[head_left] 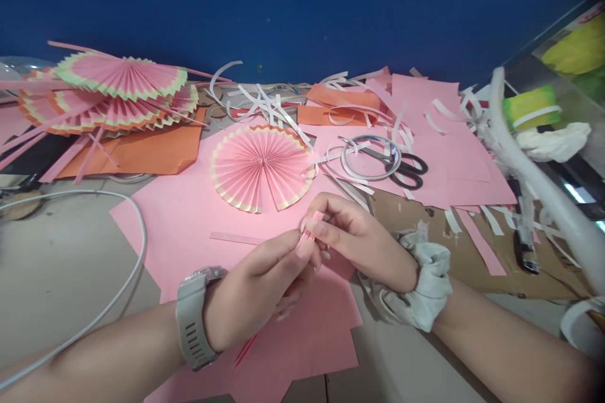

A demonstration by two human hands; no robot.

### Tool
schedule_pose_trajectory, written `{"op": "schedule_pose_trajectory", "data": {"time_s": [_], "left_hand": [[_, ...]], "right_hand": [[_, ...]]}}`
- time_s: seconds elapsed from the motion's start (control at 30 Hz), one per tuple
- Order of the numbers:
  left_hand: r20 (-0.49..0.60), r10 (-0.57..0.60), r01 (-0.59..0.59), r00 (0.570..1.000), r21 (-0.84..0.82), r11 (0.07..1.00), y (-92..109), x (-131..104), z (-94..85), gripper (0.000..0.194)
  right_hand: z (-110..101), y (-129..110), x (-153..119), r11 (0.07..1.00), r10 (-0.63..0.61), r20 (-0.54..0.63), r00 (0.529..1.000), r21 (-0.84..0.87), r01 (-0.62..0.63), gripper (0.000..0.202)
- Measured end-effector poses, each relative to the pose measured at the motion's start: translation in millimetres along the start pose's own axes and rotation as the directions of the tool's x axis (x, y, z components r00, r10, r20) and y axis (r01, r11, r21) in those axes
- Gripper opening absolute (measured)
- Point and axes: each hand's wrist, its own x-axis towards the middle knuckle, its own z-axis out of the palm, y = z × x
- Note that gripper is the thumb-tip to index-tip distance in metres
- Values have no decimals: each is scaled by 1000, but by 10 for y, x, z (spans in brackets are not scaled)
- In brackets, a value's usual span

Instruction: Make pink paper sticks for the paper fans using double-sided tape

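My left hand [271, 280] and my right hand [345, 233] meet in front of me, both closed on a narrow pink paper strip [312, 225] pinched between thumbs and fingers. Part of the strip is hidden by the fingers, and a pink end shows below my left hand. Just beyond them lies a round pleated pink paper fan [255, 160] with a pale yellow edge and a gap at its front. A loose pink strip [234, 238] rests left of my hands. Pink paper sheets [184, 227] spread beneath everything here.
Black-handled scissors [410, 171] lie under a tape roll [347, 167] at the right. Finished-looking pleated fans [125, 75] are stacked at the back left on orange paper [155, 148]. White paper scraps [267, 107] lie behind. A box cutter [524, 245] and white cable [142, 220] flank the area.
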Motion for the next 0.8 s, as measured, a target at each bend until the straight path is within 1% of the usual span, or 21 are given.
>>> {"op": "schedule_pose_trajectory", "data": {"time_s": [0.03, 0.07, 0.1, 0.17, 0.23, 0.3, 0.4, 0.5, 0.6, 0.67, 0.7, 0.77, 0.8], "left_hand": [[-21, 3, -2, 1000, 38, 999, -3, -3, 2, 36], [-64, 3, 4, 998, 103, 995, -6, -4, 1, 35], [-120, 8, 15, 993, 188, 982, -10, -3, -2, 33], [-212, 57, 27, 976, 373, 928, -13, 3, -13, 30], [-234, 117, 17, 965, 503, 864, -13, 11, -26, 31], [-221, 147, 1, 964, 554, 832, -13, 15, -33, 35], [-216, 127, 7, 968, 528, 849, -12, 16, -27, 41], [-173, 91, -8, 981, 429, 903, 0, 15, -15, 40], [-94, 54, -31, 994, 230, 973, 16, 18, -6, 36], [-37, 42, -38, 998, 87, 996, 19, 21, -3, 34], [-10, 35, -35, 999, 43, 998, 18, 23, -3, 34], [9, 17, -17, 1000, 44, 999, 15, 24, -2, 35], [-12, 11, -10, 1000, 88, 996, 13, 23, -2, 36]], "right_hand": [[-1, 6, -4, 1000, 2, -8, 1000, -1, -2, 16], [-1, 11, -6, 1000, 6, -20, 1000, -6, -6, 17], [-1, 16, -8, 1000, 11, -35, 999, -16, -12, 17], [3, 22, -6, 999, 16, -70, 997, -43, -19, 18], [11, 24, 0, 998, 5, -86, 996, -61, -10, 19], [19, 25, 8, 998, -10, -88, 996, -58, 5, 19], [27, 27, 17, 999, -19, -86, 996, -41, 16, 19], [25, 22, 20, 1000, -17, -76, 997, -18, 16, 19], [25, 8, 16, 1000, -13, -63, 998, -14, 12, 19], [32, -1, 7, 999, -25, -71, 997, -29, 23, 22], [37, -3, 2, 999, -35, -77, 996, -41, 32, 23], [50, -1, -8, 997, -53, -94, 994, -69, 46, 23], [56, 3, -13, 995, -56, -109, 992, -86, 47, 22]]}}
